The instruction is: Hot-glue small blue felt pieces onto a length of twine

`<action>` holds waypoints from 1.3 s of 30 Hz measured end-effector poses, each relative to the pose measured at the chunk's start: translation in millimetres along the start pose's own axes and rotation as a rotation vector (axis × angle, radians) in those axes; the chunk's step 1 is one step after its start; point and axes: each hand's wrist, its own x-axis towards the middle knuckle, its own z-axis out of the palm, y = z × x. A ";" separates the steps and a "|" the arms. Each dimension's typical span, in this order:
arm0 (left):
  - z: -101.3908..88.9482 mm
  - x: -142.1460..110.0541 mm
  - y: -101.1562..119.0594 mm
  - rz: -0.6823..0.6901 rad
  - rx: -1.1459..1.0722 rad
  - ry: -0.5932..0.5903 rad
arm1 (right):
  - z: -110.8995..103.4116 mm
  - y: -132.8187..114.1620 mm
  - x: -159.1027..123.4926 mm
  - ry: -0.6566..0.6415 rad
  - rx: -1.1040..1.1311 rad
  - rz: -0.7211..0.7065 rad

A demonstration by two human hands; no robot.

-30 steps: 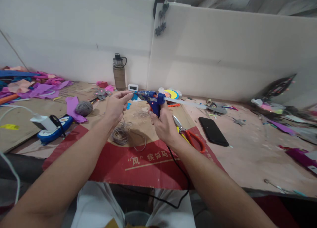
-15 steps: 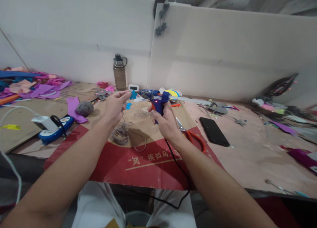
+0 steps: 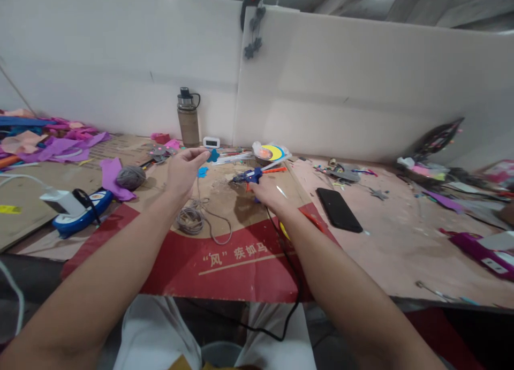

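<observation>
Between thumb and fingers, my left hand (image 3: 185,169) pinches a small blue felt flower (image 3: 213,155), raised above the work surface. My right hand (image 3: 267,192) is closed around the handle of a blue glue gun (image 3: 251,175), whose nozzle points left, low over the cardboard. A clear glue stick sticks out of its back end. Another blue felt piece (image 3: 203,172) lies below the held flower. A coil of grey cord (image 3: 191,220) rests on the cardboard, one strand running up toward my left hand. Scissors with orange handles (image 3: 314,220) lie partly hidden under my right forearm.
A red and brown cardboard sheet (image 3: 241,276) covers the table's middle. A black phone (image 3: 339,209) lies right. On the left are a blue power strip (image 3: 84,214), grey yarn ball (image 3: 130,177) and felt scraps (image 3: 60,142). A bottle (image 3: 188,118) stands at the back.
My right hand has lowered the glue gun away from the blue flower, down toward the cardboard. My left hand still holds the flower up. The view has shifted slightly.
</observation>
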 end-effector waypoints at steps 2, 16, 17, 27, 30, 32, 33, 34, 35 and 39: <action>-0.5 -2.2 0.5 0.083 0.111 -0.007 | -5.3 -1.2 -2.1 0.007 -0.114 0.033; 9.3 -19.1 7.4 0.568 0.606 -0.087 | 42.5 -75.8 -23.8 -0.110 1.171 0.033; 9.5 -18.7 6.2 0.556 0.596 -0.084 | 42.3 -75.7 -23.4 -0.125 1.239 0.046; 9.6 -16.1 -7.5 0.295 0.404 -0.091 | 25.1 -78.2 -28.9 -0.283 1.382 0.239; 9.8 -16.9 -7.2 0.295 0.437 -0.087 | 29.3 -79.4 -29.7 -0.212 1.285 0.264; 10.2 -18.3 -3.9 0.337 0.485 -0.096 | 33.0 -78.6 -28.7 -0.130 1.236 0.262; 10.5 -19.1 -1.7 0.372 0.508 -0.101 | 34.6 -78.1 -27.9 -0.110 1.231 0.257; 10.9 -20.0 0.6 0.407 0.529 -0.106 | 36.0 -77.6 -27.1 -0.111 1.241 0.250; 11.2 -20.8 2.5 0.435 0.544 -0.106 | 36.9 -77.3 -26.5 -0.130 1.261 0.240; 12.2 -22.1 3.5 0.377 0.510 -0.071 | 37.2 -79.3 -27.6 -0.217 1.331 0.208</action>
